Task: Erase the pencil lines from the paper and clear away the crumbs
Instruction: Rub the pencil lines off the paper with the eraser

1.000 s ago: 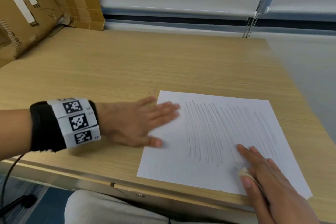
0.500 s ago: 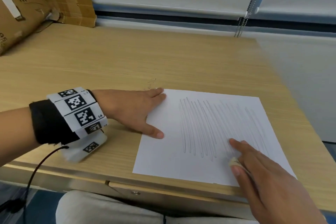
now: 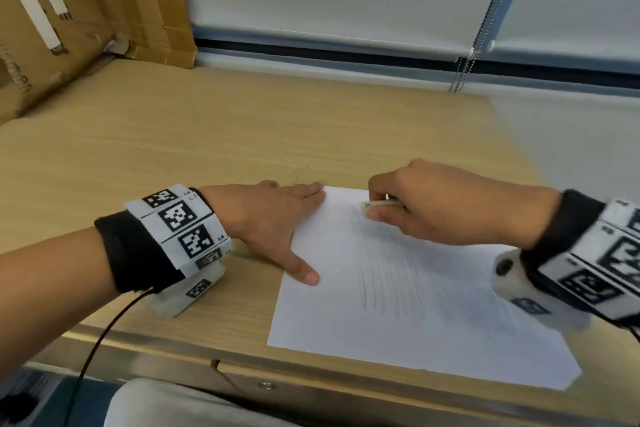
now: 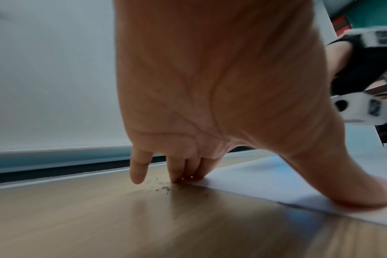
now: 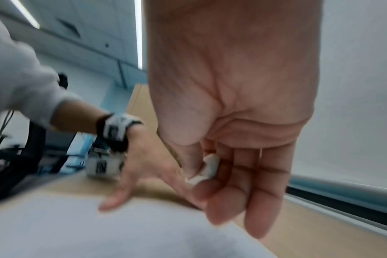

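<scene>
Paper (image 3: pixel 332 329), a white sheet ruled with faint pencil lines (image 3: pixel 391 281), lies at the near right of the wooden tabletop (image 3: pixel 214 135), its near edge close to the tabletop's front edge. The left hand (image 3: pixel 266 218) lies flat with straight fingers: the fingertips sit at the sheet's far left corner and the thumb (image 4: pixel 351 193) presses down on the sheet's left edge. The right hand (image 3: pixel 443 208) is curled over the far edge of the sheet, pinching a small white eraser (image 3: pixel 375 205) between thumb and fingers; the eraser's end is at the top of the leftmost lines. In the right wrist view the eraser (image 5: pixel 207 168) shows as a pale lump against the thumb tip, blurred. Dark crumbs (image 4: pixel 164 187) lie scattered on the bare wood just beyond the left fingertips, off the sheet's far left corner. Cardboard boxes (image 3: pixel 52 28) stand at the tabletop's far left corner.
</scene>
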A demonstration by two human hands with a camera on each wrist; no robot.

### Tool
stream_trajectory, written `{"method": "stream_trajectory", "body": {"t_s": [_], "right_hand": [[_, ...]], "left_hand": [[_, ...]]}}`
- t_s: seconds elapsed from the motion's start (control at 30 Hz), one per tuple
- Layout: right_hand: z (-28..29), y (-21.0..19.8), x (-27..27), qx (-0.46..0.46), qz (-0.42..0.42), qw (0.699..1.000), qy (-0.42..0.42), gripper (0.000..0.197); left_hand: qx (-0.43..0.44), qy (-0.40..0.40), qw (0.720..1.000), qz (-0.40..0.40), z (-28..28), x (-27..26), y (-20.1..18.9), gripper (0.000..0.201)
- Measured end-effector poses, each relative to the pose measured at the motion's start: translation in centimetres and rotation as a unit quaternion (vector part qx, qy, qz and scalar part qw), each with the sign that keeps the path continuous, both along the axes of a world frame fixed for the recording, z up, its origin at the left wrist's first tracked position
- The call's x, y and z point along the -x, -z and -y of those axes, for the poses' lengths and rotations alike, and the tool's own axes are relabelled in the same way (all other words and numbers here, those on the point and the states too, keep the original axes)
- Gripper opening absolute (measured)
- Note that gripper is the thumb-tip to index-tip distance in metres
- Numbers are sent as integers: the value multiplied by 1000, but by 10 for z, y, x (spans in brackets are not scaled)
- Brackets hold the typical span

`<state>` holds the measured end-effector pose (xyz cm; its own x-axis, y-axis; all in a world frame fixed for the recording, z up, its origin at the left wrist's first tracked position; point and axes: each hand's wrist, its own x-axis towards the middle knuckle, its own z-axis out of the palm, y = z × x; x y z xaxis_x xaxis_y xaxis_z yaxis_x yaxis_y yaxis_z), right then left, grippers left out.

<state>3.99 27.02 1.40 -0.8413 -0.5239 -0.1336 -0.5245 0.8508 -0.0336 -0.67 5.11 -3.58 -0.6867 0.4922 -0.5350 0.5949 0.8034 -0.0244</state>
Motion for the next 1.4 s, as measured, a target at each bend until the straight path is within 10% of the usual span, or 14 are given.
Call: {"method": "stream_trajectory", "body": {"t_s": [0.47,1.4], "right_hand": [[44,36,72,-46,8,995,-91,24],[47,32,69,-76,23,989,-124,28]], "left_hand": [[-120,-21,992,42,8,7,12,147],[-42,-21,999,21,2,-1,0,147]]}}
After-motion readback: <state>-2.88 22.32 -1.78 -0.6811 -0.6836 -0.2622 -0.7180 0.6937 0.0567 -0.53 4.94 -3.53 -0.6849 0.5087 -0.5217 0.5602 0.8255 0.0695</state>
